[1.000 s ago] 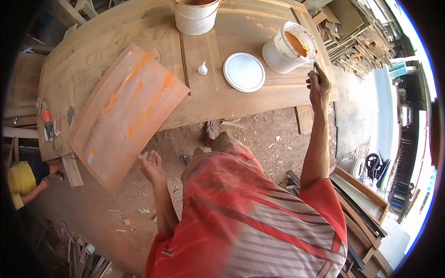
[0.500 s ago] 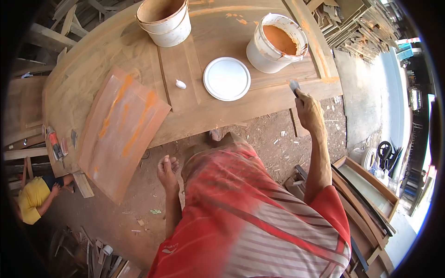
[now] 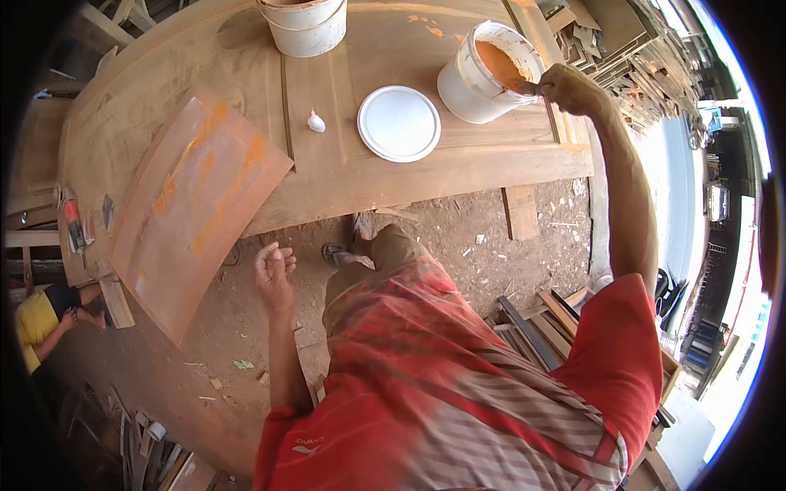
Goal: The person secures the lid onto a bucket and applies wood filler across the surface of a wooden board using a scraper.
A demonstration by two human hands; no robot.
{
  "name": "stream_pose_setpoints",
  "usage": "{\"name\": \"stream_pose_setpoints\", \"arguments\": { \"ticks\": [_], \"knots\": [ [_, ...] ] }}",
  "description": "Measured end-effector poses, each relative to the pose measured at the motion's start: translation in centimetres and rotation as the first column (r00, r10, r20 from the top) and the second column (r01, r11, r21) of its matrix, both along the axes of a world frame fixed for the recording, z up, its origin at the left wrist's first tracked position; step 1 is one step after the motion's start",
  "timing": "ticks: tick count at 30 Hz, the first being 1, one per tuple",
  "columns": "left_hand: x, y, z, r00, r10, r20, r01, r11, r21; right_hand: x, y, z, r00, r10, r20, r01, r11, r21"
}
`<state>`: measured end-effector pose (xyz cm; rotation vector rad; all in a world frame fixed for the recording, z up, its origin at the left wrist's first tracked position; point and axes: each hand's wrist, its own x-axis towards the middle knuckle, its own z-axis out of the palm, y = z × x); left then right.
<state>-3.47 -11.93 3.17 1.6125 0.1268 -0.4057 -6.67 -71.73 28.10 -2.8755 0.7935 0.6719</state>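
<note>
My right hand grips a putty knife at the right rim of a white bucket. The blade reaches into orange putty inside the bucket. My left hand hangs in the air over the floor, fingers loosely curled and apart, holding nothing. It is nearest to a flat brown panel streaked with orange, which lies partly over the wooden table's near edge. A round white lid rests left of the bucket. Beside the lid lies a small white bottle.
A second white bucket stands at the table's far side. A red and grey tool lies at the left end of the table. A person in yellow is at the far left. Wood scraps are stacked at the right.
My right hand has moved from in front of the bucket up to its rim, and the knife blade has entered the putty. My left hand has opened slightly.
</note>
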Motion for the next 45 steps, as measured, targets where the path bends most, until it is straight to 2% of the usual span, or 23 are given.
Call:
{"name": "stream_pose_setpoints", "arguments": {
  "ticks": [2, 4, 7, 8, 9, 11, 12, 13, 15, 19, 21, 23, 25, 26, 27, 29, 31, 33, 34, 36, 37, 40, 45],
  "knots": [
    [-2.3, 1.9, -0.1, 0.994, 0.074, -0.081, -0.069, 0.996, 0.062, 0.0, -3.2, -0.5, 0.997, 0.019, -0.078, -0.023, 0.998, -0.054],
    [-4.0, 3.2, -0.4, 0.979, 0.16, -0.128, -0.147, 0.983, 0.106, 0.8, -5.6, -1.2, 0.967, 0.232, 0.11, -0.195, 0.942, -0.274],
    [-6.8, 4.1, -0.9, 0.971, 0.212, -0.106, -0.183, 0.955, 0.235, 2.0, -5.7, -1.0, 0.953, 0.255, 0.162, -0.206, 0.94, -0.271],
    [-7.4, 3.9, -1.2, 0.975, 0.197, -0.101, -0.17, 0.959, 0.227, 3.2, -5.7, -1.0, 0.992, 0.127, -0.009, -0.125, 0.958, -0.259],
    [-7.3, 2.9, -0.8, 0.98, 0.179, -0.092, -0.155, 0.964, 0.216, 3.9, -6.0, -1.1, 0.991, 0.134, 0.002, -0.129, 0.957, -0.26],
    [-6.8, 0.1, -0.7, 0.982, 0.16, -0.097, -0.139, 0.97, 0.197, 4.0, -6.5, -1.8, 0.933, 0.357, 0.045, -0.307, 0.856, -0.415],
    [-6.5, -1.6, -0.5, 0.984, 0.139, -0.111, -0.117, 0.977, 0.179, 5.0, -4.6, -0.3, 0.968, 0.216, -0.129, -0.248, 0.903, -0.351],
    [-6.4, -3.1, 0.0, 0.984, 0.136, -0.118, -0.113, 0.976, 0.187, 4.7, -3.7, -0.1, 0.968, 0.214, -0.135, -0.248, 0.906, -0.343],
    [-5.8, -6.2, 1.2, 0.994, 0.067, -0.084, -0.06, 0.995, 0.079, 3.9, -2.5, 0.1, 0.941, 0.183, -0.286, -0.263, 0.925, -0.274],
    [-5.8, -9.9, 1.1, 0.994, 0.071, -0.081, -0.067, 0.996, 0.052, 4.8, -0.9, 2.8, 0.905, 0.224, -0.363, -0.307, 0.933, -0.19],
    [-5.6, -11.8, 1.1, 0.999, 0.002, -0.052, 0.0, 0.999, 0.044, 5.0, -3.2, 2.3, 0.944, 0.219, -0.248, -0.278, 0.932, -0.233],
    [-5.2, -13.5, 0.7, 0.997, -0.07, 0.019, 0.069, 0.996, 0.054, 4.9, -4.5, 1.5, 0.937, 0.165, -0.307, -0.232, 0.953, -0.195],
    [-4.5, -15.6, 0.5, 0.987, -0.133, 0.091, 0.127, 0.99, 0.068, 4.5, -4.0, 0.7, 0.913, 0.211, -0.348, -0.232, 0.972, -0.021],
    [-4.0, -16.8, 0.5, 0.965, -0.198, 0.174, 0.182, 0.978, 0.102, 3.6, -5.3, -0.7, 0.925, 0.319, -0.205, -0.336, 0.94, -0.052],
    [-3.5, -18.2, 0.5, 0.931, -0.262, 0.253, 0.232, 0.962, 0.143, 3.8, -5.0, 0.0, 0.923, 0.326, -0.204, -0.342, 0.938, -0.047],
    [-2.5, -21.3, 1.7, 0.886, -0.336, 0.32, 0.254, 0.928, 0.272, 4.1, -3.6, 2.0, 0.98, 0.163, -0.115, -0.168, 0.985, -0.032],
    [-1.0, -24.3, 3.2, 0.795, -0.451, 0.406, 0.256, 0.856, 0.449, 2.3, -5.2, 0.6, 0.962, 0.257, -0.091, -0.262, 0.963, -0.059],
    [0.6, -26.7, 3.6, 0.647, -0.569, 0.508, 0.261, 0.791, 0.554, -0.6, -5.0, -0.6, 0.906, 0.369, 0.205, -0.374, 0.927, -0.019],
    [1.1, -27.9, 3.8, 0.653, -0.563, 0.506, 0.247, 0.79, 0.561, -1.6, -3.0, -0.6, 0.915, 0.32, 0.245, -0.32, 0.947, -0.04],
    [1.8, -29.5, 4.1, 0.552, -0.714, 0.431, 0.242, 0.632, 0.736, -4.5, 0.1, -1.8, 0.904, 0.299, 0.305, -0.288, 0.954, -0.079],
    [2.2, -29.7, 3.7, 0.55, -0.715, 0.432, 0.238, 0.63, 0.739, -6.2, 0.8, -3.7, 0.888, 0.325, 0.324, -0.308, 0.946, -0.106],
    [2.7, -30.6, 1.1, 0.581, -0.781, 0.228, 0.321, 0.477, 0.818, -10.9, 3.6, -5.5, 0.864, 0.137, 0.485, -0.147, 0.989, -0.018],
    [2.7, -30.9, 0.3, 0.563, -0.794, 0.232, 0.319, 0.467, 0.825, -13.7, 3.7, -1.2, 0.925, 0.037, 0.377, -0.098, 0.985, 0.145]
  ]
}}
